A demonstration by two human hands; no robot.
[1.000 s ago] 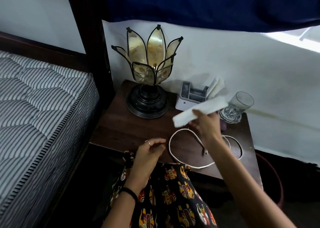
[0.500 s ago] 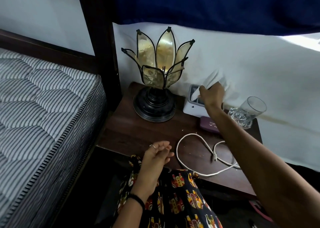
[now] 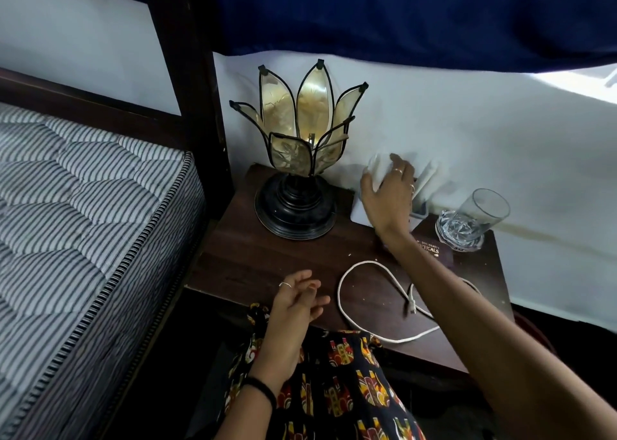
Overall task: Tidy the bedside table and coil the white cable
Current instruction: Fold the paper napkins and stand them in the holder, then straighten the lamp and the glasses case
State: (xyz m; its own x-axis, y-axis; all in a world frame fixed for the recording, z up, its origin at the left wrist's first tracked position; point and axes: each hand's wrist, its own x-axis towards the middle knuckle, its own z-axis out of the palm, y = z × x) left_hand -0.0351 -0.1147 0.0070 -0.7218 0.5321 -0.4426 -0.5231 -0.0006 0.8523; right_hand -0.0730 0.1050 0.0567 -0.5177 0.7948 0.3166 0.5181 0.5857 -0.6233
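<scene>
1. The right hand (image 3: 389, 194) grips folded white paper (image 3: 379, 170) above the white plastic organiser (image 3: 359, 214).
2. The left hand (image 3: 295, 301) hovers empty, fingers relaxed.
3. The loose white cable (image 3: 347, 274) lies on the dark wooden bedside table (image 3: 253, 262).

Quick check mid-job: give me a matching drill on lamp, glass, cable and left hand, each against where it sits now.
Things:
1. lamp
2. glass
3. cable
4. left hand

Places:
A. back right corner of the table
B. front edge, fingers relaxed, holding nothing
C. back left, beside the bedpost
D. lying in a loose loop near the front

Pairs: 1-C, 2-A, 3-D, 4-B
</scene>
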